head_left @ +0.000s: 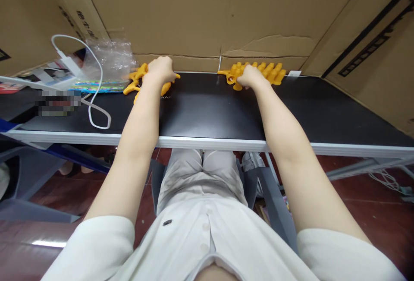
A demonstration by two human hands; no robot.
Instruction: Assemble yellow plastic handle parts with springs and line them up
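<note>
Both my arms reach across a black table (207, 108) to its far edge. My left hand (160, 70) is curled over a loose pile of yellow plastic pieces (136, 83), with fingers closed on some of them. My right hand (250, 77) is closed on the near end of a neat row of yellow plastic pieces (270, 71) lined up against the cardboard wall. The fingertips of both hands are hidden behind the knuckles.
Cardboard sheets (200, 13) wall in the table at the back and right. A clear plastic bag (110, 58), a white charger with its cable (93, 99) and colourful packaging (93, 86) lie at the far left. The table's metal front edge (210, 143) runs above my lap.
</note>
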